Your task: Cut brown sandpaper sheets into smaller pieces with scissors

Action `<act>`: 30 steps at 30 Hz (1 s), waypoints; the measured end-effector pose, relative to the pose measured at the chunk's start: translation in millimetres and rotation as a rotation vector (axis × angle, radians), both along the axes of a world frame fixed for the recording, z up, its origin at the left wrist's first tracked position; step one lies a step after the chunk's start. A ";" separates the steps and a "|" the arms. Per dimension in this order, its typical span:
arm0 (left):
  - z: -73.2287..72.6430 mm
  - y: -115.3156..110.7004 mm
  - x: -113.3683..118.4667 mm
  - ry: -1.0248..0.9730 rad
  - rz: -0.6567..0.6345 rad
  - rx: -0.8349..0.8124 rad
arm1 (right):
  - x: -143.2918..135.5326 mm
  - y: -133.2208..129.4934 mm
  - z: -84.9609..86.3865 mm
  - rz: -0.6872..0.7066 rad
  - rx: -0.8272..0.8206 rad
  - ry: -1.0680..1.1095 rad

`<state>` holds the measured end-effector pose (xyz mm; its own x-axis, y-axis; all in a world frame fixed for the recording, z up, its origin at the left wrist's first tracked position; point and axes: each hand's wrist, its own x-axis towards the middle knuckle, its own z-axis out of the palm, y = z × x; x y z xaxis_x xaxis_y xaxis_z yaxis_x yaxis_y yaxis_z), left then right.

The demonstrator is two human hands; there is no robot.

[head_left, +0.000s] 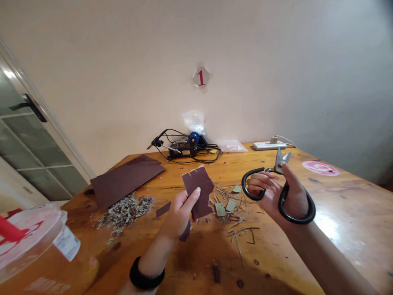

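Observation:
Between the thumb and fingers of my left hand [179, 211] is a dark maroon sheet piece [201, 192], maybe sandpaper, with notches along its top edge. My right hand [278, 194] grips black-handled scissors [278, 164], blades pointing up and slightly apart, away from the sheet. Thin strips and small greenish pieces [225, 207] lie scattered on the table between my hands. Left of my left hand is a heap of tiny cut scraps [127, 211]. Larger maroon sheets [129, 179] lie behind that heap.
A transparent tub with a red handle [33, 241] stands at the front left of the wooden table [264, 262]. Along the back are a black device with cables [182, 148], plastic bags [231, 145] and a white power strip [268, 145]. A pink round sticker [321, 168] is at right.

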<state>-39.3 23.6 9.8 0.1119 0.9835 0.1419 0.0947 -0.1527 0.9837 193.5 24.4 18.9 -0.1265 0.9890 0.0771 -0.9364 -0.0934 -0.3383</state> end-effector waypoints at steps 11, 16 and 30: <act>4.9 -2.6 1.7 -0.026 0.018 0.047 | -0.8 -13.6 6.7 0.024 0.086 -0.177; 1.0 -0.4 1.1 -0.027 -0.020 0.002 | -2.7 -17.4 7.2 0.070 0.032 -0.138; 0.0 -1.9 0.3 -0.019 0.026 0.010 | -8.3 -11.7 3.8 0.135 0.140 -0.303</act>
